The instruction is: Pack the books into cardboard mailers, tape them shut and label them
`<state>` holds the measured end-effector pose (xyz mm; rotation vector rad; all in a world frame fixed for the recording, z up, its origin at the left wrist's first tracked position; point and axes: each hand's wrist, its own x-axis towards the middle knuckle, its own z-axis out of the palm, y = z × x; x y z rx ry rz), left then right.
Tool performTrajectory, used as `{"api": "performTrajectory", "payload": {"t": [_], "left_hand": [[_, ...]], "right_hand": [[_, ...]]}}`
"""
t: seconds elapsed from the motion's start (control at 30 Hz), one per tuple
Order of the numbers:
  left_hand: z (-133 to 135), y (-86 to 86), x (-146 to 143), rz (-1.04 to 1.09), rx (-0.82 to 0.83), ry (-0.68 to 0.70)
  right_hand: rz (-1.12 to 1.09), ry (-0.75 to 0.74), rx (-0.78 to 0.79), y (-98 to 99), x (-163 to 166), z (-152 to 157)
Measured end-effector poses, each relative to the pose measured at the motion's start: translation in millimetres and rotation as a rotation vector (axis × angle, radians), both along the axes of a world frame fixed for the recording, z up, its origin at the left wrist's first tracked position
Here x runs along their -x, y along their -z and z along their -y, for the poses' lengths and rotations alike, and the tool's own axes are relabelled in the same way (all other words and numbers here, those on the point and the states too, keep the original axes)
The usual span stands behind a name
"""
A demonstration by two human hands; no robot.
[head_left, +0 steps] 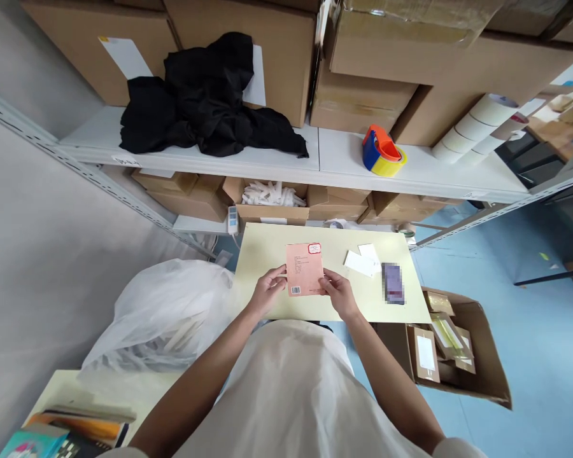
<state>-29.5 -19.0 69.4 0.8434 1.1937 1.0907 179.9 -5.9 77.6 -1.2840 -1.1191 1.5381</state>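
Observation:
A pink book (305, 273) with small printed text, a red-framed label and a barcode is held up over the pale yellow table (262, 245). My left hand (268, 289) pinches its left edge. On the opposite edge, my right hand (338, 291) grips it with the thumb on the printed face. Several white paper slips (363, 262) lie on the table to the right of the book. Beside them, near the table's right edge, rests a purple phone-shaped thing (393, 284), blurred out.
Behind the table stands a shelf (337, 162) bearing black cloth (210, 102), a tape dispenser (382, 152) and label rolls (475, 130). An open carton (491, 375) of parcels sits on the floor at right. At left are a plastic bag (143, 318) and stacked books (76, 432).

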Motion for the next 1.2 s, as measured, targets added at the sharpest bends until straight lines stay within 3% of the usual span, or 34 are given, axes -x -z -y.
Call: {"api": "performTrajectory", "payload": {"t": [0.2, 0.3, 0.47, 0.63, 0.77, 0.83, 0.97, 1.07, 1.2], "left_hand": [[-4, -3.3, -5, -0.14, 0.013, -0.113], [-7, -9.8, -10, -0.145, -0.005, -0.062], [-10, -11.3, -13, -0.035, 0.013, 0.046], [-8, -0.1, -2, -0.126, 0.056, -0.185], [-5, 1.5, 8, 0.003, 0.123, -0.009], [-3, -1.1, 11, 0.058, 0.114, 0.005], [-2, -8.7, 15, 0.144, 0.118, 0.061], [-2, -12.5, 15, 0.154, 0.114, 0.145], [3, -11.0, 14, 0.109, 0.135, 0.106]], "right_hand": [[0.05, 0.057, -0.021, 2.3, 6, 1], [0.081, 0.073, -0.029, 0.7, 11, 2], [0.042, -0.025, -0.063, -7.2, 18, 2], [-0.045, 0.041, 0.017, -12.0, 22, 3], [-0.064, 0.018, 0.014, -9.7, 19, 0], [-0.084, -0.029, -0.009, -8.5, 14, -7], [-0.052, -0.133, -0.206, -16.0, 1, -36], [0.097, -0.271, -0.397, -32.2, -6, -61], [0.276, -0.437, -0.591, -53.0, -6, -74]]}}
